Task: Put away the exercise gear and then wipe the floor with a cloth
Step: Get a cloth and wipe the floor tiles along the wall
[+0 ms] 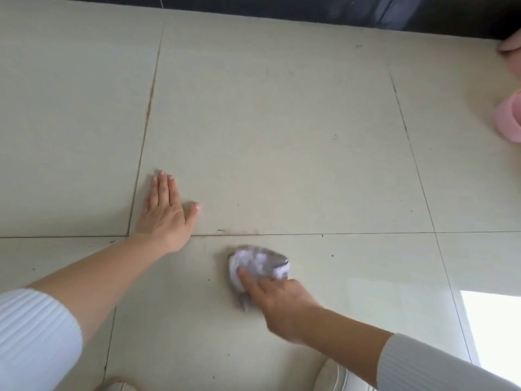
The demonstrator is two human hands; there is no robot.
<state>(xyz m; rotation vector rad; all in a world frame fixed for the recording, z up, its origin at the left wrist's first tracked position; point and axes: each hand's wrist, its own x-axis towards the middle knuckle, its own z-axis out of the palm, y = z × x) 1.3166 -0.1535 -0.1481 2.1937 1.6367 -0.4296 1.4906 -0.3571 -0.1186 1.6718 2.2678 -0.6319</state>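
While the left hand (166, 218) lies flat on the floor (282, 122) with fingers straight and thumb spread, holding nothing, the right hand (284, 309) bunches a crumpled pale cloth (259, 266) against the tile. Its fingers curl over the wad, which sits just on the near side of a grout line (310, 234). The wiping looks under way. No exercise gear is in view.

To do it well, I would press the cloth flat rather than balled, and work along the joint where dark smudges (236, 230) sit just beyond the cloth. Overlap the strokes and turn to a clean face as it greys — specks dot the near tiles too.

At the floor's right edge a pink rounded thing (509, 119) is cut off by the frame — possibly a tub, contents not visible.
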